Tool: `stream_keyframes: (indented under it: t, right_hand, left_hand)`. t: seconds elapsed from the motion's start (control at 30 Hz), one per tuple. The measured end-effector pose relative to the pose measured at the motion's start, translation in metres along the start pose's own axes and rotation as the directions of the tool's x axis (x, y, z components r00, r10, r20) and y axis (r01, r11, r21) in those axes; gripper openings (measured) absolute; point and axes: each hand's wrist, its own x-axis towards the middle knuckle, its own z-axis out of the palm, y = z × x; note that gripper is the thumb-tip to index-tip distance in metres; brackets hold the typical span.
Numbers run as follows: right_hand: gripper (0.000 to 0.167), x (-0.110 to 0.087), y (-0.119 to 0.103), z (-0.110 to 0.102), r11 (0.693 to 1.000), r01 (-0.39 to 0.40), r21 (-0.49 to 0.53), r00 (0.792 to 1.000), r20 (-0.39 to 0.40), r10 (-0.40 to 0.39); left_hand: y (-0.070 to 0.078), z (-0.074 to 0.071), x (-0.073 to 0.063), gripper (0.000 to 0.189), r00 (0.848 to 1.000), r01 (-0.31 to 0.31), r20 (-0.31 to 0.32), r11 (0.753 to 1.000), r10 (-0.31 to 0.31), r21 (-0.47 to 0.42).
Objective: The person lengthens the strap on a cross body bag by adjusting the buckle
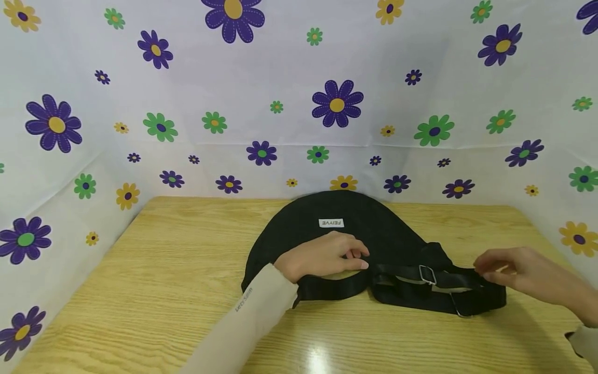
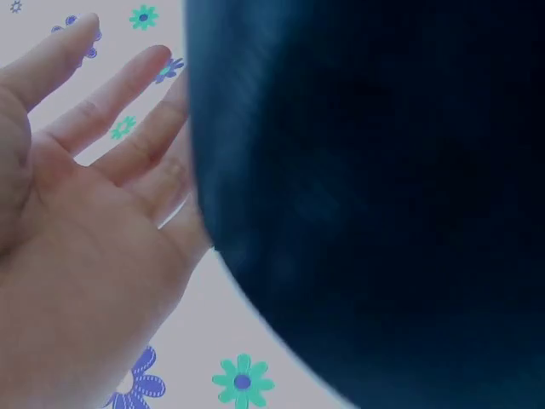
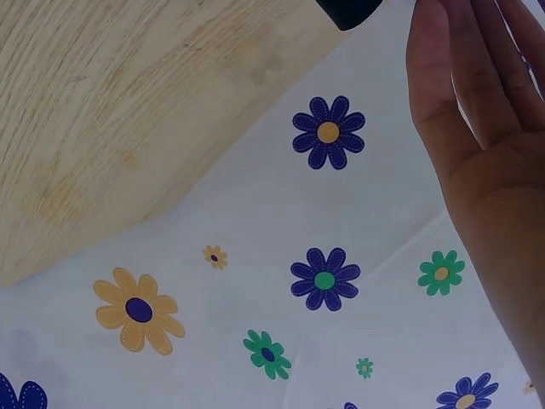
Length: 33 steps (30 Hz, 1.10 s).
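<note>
A black bag with a rounded outline lies at the back of the table, its small white label upside down. My left hand is over its near edge, fingers loosely bent and thumb tip close to the black strap. In the left wrist view the left hand has spread fingers beside a dark, blurred shape. At the strap's right end, my right hand pinches the band between thumb and fingertips. The right hand's fingers are fairly straight in the right wrist view, their tips at the frame's top edge.
Two metal buckles, a slider and a ring, sit on the folded strap. White flowered cloth encloses the back and sides of the wooden table.
</note>
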Motion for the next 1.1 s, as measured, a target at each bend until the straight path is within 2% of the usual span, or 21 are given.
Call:
stream_keyframes:
  t: [0.13,0.33,0.47,0.57,0.7,0.87,1.0,1.1]
  right_hand:
    - [0.015,0.001,-0.003,-0.003,0.999,-0.042,-0.005,0.998,0.051,0.042]
    - [0.018,0.001,-0.001,0.0,0.997,-0.076,0.03,0.989,0.126,0.072]
    - [0.021,0.001,0.008,0.004,0.994,-0.075,0.077,0.983,0.173,0.061]
    - [0.023,0.002,0.011,0.005,0.993,-0.084,0.087,0.979,0.194,0.066]
    - [0.023,0.003,0.011,0.009,0.994,-0.065,0.092,0.979,0.196,0.045]
    - [0.021,0.003,0.009,0.013,0.995,-0.012,0.095,0.983,0.181,-0.005]
    - [0.021,0.003,0.008,0.015,0.998,-0.038,0.043,0.986,0.162,0.031]
    - [0.022,0.002,0.008,0.018,0.997,-0.069,-0.026,0.989,0.13,0.072]
  left_hand:
    - [0.003,0.008,0.011,0.031,1.0,0.017,0.024,1.0,-0.018,0.013]
    - [0.005,0.024,0.028,0.037,0.994,0.084,0.061,0.995,-0.087,0.044]
    - [0.004,0.034,0.035,0.04,0.988,0.135,0.074,0.991,-0.136,0.013]
    - [0.004,0.039,0.038,0.04,0.985,0.163,0.054,0.986,-0.162,-0.014]
    - [0.004,0.042,0.041,0.041,0.983,0.185,0.012,0.983,-0.185,-0.008]
    - [0.005,0.046,0.042,0.045,0.977,0.211,-0.002,0.974,-0.211,0.086]
    - [0.008,0.047,0.04,0.046,0.977,0.212,-0.009,0.97,-0.212,0.123]
    - [0.009,0.048,0.038,0.04,0.983,0.182,-0.022,0.974,-0.18,0.136]
